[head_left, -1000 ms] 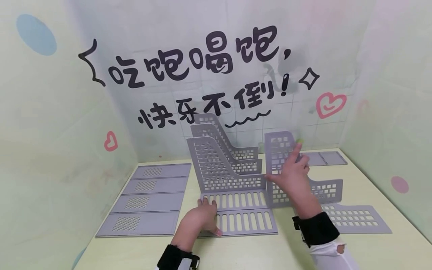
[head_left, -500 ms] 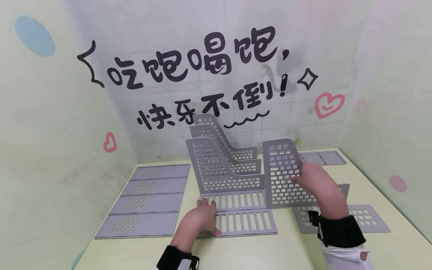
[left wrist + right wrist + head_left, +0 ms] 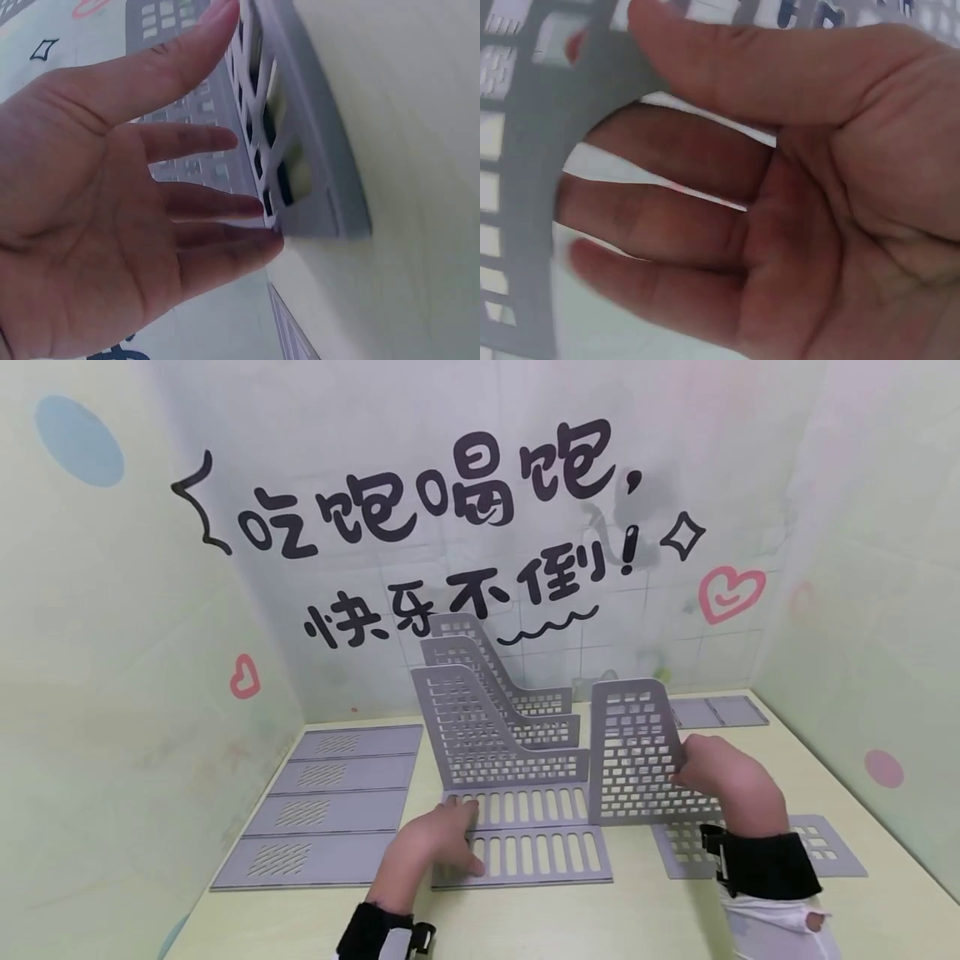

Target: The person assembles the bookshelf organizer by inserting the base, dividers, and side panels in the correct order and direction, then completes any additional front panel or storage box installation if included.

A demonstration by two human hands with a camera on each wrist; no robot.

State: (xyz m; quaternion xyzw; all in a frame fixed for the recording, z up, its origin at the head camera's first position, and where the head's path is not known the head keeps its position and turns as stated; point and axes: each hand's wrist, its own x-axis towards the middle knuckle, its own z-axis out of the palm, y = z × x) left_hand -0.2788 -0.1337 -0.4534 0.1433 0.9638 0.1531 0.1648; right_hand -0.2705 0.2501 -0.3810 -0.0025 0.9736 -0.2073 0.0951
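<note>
My right hand (image 3: 731, 777) holds a grey lattice side panel (image 3: 630, 817) by its curved edge. In the right wrist view the thumb lies over the near face of the panel (image 3: 532, 165), and the fingers pass behind its edge. The panel stands upright at the right end of the slotted base (image 3: 540, 828). My left hand (image 3: 435, 839) rests with fingers spread on the base's left end. In the left wrist view its fairly straight fingertips touch the slotted base (image 3: 315, 97). Several matching side panels (image 3: 457, 689) stand in a row on the base behind.
Flat solid panels (image 3: 352, 810) with slanted slits lie side by side at the left. Another lattice panel (image 3: 847, 860) lies flat at the right, partly behind the right wrist. A small flat panel (image 3: 693, 713) lies back right, near the wall.
My right hand has gone from open fingers at the panel's top to gripping its edge lower and further right. The panel shifted slightly right. My left hand moved slightly left.
</note>
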